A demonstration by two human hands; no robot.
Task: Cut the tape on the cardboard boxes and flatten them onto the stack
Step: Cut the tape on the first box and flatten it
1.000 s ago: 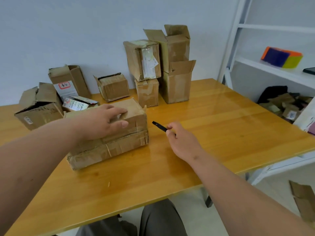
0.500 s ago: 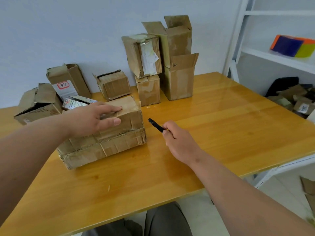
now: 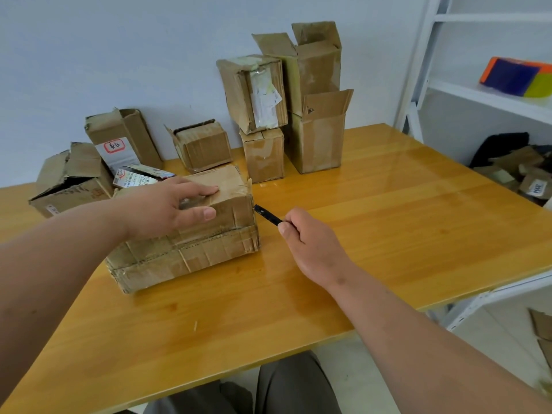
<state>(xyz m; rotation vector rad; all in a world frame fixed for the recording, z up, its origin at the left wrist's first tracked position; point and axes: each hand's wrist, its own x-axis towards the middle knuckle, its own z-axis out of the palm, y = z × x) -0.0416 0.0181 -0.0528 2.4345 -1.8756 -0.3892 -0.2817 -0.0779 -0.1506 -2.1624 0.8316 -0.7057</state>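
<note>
Head view: on the worktop (image 3: 388, 234), left hand (image 3: 167, 207) presses flat on a taped box (image 3: 191, 234) while right hand (image 3: 310, 246), grip closed round a black cutter (image 3: 268, 215), touches its tip to the box's right edge, likely about to slit tape.
</note>
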